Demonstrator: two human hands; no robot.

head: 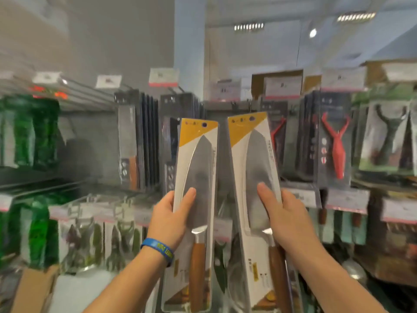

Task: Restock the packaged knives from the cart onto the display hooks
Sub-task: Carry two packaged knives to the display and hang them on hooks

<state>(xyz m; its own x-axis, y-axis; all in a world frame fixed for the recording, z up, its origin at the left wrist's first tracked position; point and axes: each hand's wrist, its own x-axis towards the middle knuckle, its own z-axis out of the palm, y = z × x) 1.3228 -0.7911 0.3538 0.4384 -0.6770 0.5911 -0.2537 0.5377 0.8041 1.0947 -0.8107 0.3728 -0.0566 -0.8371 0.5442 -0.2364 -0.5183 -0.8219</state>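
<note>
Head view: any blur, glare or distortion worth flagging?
In the head view the left knife pack and right knife pack, gripped by the left hand and right hand, read fairly sharp; the green packs at the left edge smear with motion blur; the ceiling lights blow out; wide-angle bending slants the shelf rows.

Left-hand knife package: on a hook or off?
Off. The left hand grips the knife package upright; no hook passes through its hang hole.

Bright ceiling lights [249, 27], motion blur throughout, esp. edges; wide-angle distortion.
</note>
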